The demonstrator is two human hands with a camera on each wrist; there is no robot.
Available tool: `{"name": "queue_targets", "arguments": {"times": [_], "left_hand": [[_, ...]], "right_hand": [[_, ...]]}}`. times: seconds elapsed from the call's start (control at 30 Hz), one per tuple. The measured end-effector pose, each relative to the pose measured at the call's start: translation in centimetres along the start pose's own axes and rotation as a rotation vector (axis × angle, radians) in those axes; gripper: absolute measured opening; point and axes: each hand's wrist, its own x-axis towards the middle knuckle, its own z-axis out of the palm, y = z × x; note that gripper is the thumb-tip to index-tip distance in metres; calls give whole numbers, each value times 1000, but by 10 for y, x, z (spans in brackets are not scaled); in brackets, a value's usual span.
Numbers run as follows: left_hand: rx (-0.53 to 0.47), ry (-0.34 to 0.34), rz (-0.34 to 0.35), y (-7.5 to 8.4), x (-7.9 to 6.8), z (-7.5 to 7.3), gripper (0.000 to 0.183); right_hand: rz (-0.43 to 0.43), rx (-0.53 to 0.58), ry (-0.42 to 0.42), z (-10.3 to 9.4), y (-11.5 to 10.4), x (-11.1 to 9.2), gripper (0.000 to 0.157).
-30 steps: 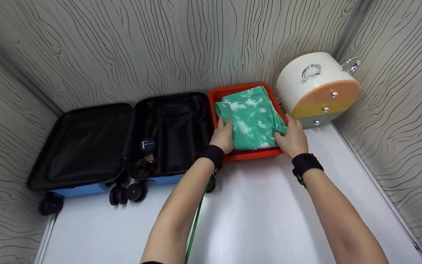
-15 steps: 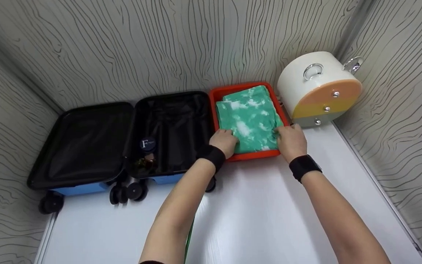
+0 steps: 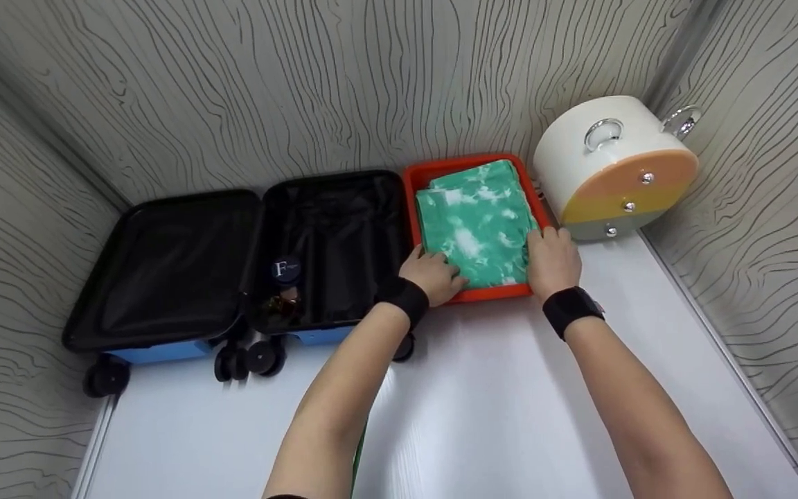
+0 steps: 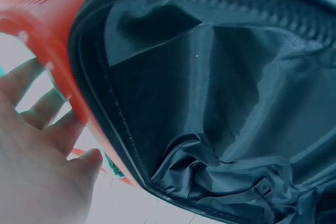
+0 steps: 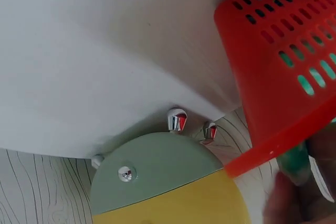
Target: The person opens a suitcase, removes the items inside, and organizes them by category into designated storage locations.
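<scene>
A folded green-and-white tie-dye cloth (image 3: pixel 479 222) lies in a red plastic basket (image 3: pixel 489 294) with slotted sides. My left hand (image 3: pixel 435 277) is at the basket's near left corner. Its fingers reach over the red rim (image 4: pixel 58 85) in the left wrist view, with the thumb apart from them. At the right side, my right hand (image 3: pixel 553 262) bends over the rim onto the cloth's edge. In the right wrist view, a bit of green cloth (image 5: pixel 295 162) shows between its fingers beside the rim; most of that hand is out of frame.
An open black-lined blue suitcase (image 3: pixel 184 267) lies left of the basket, holding a round dark tin marked F (image 3: pixel 286 270) and small items. A white drum-shaped cabinet (image 3: pixel 586 145) with coloured drawers stands on the right. Patterned walls (image 3: pixel 343 83) enclose the white surface (image 3: pixel 482 395).
Both hands have come down around the cloth's near part. Its right edge, earlier lifted by my right hand, now lies flatter in the basket. My left hand has moved to the near left corner.
</scene>
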Motion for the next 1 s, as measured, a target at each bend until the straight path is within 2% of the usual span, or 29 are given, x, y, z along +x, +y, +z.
{"name": "queue_targets", "arguments": {"times": [0.1,0.27,0.47,0.57,0.7,1.0], "left_hand": [[-31,6,3,-2,-2,3,55],[-115,21,28,-10,-5,6,56],[-272,110,69,-32,-12,6,54],[-317,153,49,-47,-19,5,54],[-338,174,3,-69,-32,5,57],[-321,220,-73,-109,-69,15,60]], "right_hand": [[-19,-5,23,1,-1,1,9],[1,15,-13,-2,-3,2,8],[-10,41,57,-6,-8,3,10],[-32,56,89,-7,-12,5,13],[-64,64,94,-9,-19,7,15],[-168,65,115,-18,-30,14,18]]}}
